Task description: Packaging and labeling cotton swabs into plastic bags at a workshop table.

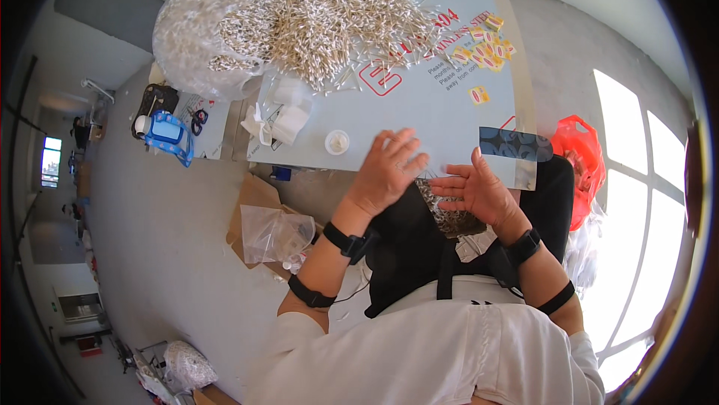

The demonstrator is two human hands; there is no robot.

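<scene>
Both my hands hover at the near edge of a metal-sheet tabletop (299, 116). My left hand (386, 171) has its fingers spread and slightly bent, with nothing visible in it. Palm turned inward, my right hand (483, 194) stretches its fingers toward the left one, thumb raised; it also looks bare. Left of my left hand stands a small round white cup (337, 143) with something pale inside. A big heap of cotton swabs (322, 30) spills across the far side. Several small yellow-and-white packets (488, 49) lie at the far right, one apart from the others.
A large clear bag (198, 38) of swabs slumps at the far left. White paper (288, 124), black scissors (198, 122) and a blue-strapped bottle (166, 131) lie leftward. A dark patterned strip (513, 144) crosses the right edge. Below are a cardboard box (241, 236) and a red bag (588, 154).
</scene>
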